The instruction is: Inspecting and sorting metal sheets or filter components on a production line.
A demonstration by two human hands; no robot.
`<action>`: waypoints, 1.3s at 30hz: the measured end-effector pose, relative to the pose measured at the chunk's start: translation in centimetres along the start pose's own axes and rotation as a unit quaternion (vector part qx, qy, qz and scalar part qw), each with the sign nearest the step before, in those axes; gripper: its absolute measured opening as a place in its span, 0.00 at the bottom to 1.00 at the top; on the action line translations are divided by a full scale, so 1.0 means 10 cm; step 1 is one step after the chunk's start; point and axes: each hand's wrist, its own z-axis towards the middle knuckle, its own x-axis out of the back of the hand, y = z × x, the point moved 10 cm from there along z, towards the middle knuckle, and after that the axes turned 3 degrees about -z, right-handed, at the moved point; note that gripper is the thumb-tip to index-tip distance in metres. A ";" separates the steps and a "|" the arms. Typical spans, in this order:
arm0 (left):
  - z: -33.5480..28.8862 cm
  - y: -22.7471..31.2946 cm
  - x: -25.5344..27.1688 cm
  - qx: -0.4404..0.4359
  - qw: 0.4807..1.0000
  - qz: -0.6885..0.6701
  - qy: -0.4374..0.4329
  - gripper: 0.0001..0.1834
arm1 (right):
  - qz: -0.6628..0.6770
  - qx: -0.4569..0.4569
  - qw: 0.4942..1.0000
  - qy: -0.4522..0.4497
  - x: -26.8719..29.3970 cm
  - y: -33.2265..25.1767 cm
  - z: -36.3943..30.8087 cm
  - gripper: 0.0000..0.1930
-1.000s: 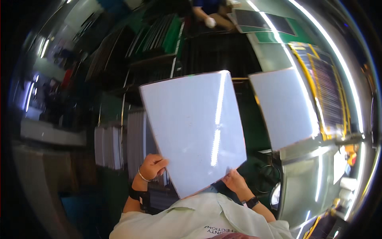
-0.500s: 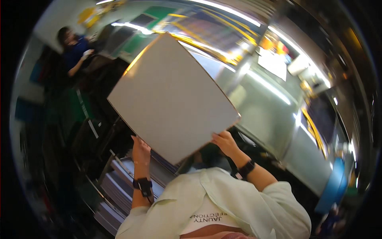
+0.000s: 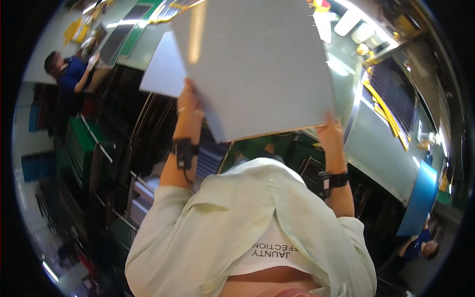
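Note:
A large, flat grey panel (image 3: 262, 74) reaches away from me and runs out at the top of the view. Its left side edge is in my left hand (image 3: 189, 101), whose fingers are partly hidden behind it. My right hand (image 3: 330, 132) is closed on the near right corner, slightly blurred. The panel is held over the side of the metal bench. A paler sheet (image 3: 163, 67) shows past its left edge, overhanging the bench's front edge.
The metal bench (image 3: 368, 153) runs along the right, carrying a dark screen with yellow strips (image 3: 386, 111) and white containers (image 3: 348, 22). Two people work nearby: one at upper left (image 3: 74, 69), another at lower right (image 3: 420, 247) beside a blue panel (image 3: 419, 195). Stacked sheets (image 3: 143, 198) stand low at left.
The grey panel has turned square to my body and moved forward over the bench. Both hands have risen and moved farther out with it. My right hand has shifted right.

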 end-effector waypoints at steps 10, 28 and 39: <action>0.14 -0.59 -0.64 0.053 0.995 0.059 0.052 0.24 | -0.071 0.019 0.996 0.040 0.68 -0.50 0.09 0.15; -0.32 -0.29 -1.26 -0.185 0.959 0.211 0.048 0.22 | -0.368 -0.127 0.919 -0.066 1.61 -0.42 0.03 0.11; -0.03 -0.98 -3.32 -0.427 0.558 0.612 -0.363 0.21 | -0.136 -0.256 0.957 -0.018 0.65 1.20 -0.56 0.15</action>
